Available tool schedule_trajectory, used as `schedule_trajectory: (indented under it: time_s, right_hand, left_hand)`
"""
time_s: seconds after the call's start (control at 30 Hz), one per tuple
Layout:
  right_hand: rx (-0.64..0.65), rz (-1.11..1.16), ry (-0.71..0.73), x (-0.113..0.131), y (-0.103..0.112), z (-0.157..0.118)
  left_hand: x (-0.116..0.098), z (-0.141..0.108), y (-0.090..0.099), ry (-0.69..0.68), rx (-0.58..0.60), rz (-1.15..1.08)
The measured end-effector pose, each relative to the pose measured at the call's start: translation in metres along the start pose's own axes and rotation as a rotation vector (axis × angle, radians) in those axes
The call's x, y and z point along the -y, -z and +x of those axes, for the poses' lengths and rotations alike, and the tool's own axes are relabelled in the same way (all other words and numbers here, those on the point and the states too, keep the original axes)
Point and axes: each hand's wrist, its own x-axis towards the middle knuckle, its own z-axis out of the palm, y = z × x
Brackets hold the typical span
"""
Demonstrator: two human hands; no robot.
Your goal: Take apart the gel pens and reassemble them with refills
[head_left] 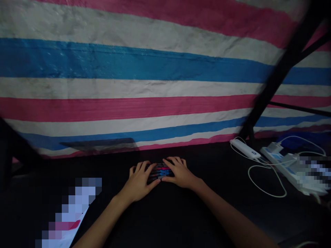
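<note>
A row of pens (163,171) lies crosswise on the black table, side by side, with pink, blue and dark parts showing. Around their left end curves my left hand (139,181), its fingers bent over the far side and its thumb along the near side. My right hand (179,173) grips the right end in the same way, thumb near, fingers far. Both thumb tips come close together at the front of the row. The outer ends of the pens are hidden under my hands.
A white power strip (281,165) with plugged-in chargers lies at the right, beside a white device (244,148) and a looped white cable (286,193). A blurred-out white sheet (77,220) is at lower left. Striped sheeting (129,110) hangs behind, with a dark frame post (276,79) at right.
</note>
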Motion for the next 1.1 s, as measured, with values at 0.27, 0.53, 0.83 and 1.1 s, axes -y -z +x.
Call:
schedule_trajectory:
  time_s: [0.27,0.53,0.83,1.1]
  right_hand:
    - [-0.014,0.012,-0.054,0.001,-0.006,0.000]
    - [-0.043,0.358,-0.062,0.004,-0.020,0.001]
    - [-0.173,0.735,-0.152,0.015,-0.021,0.008]
    - [-0.374,1.394,-0.294,0.006,-0.031,0.018]
  left_hand:
    - [0.003,0.000,-0.004,0.044,-0.010,0.041]
    - [0.008,0.000,-0.011,0.000,-0.010,0.018]
    - [0.007,0.000,-0.013,0.003,-0.027,-0.012]
    - [0.004,0.006,-0.017,0.029,-0.049,-0.014]
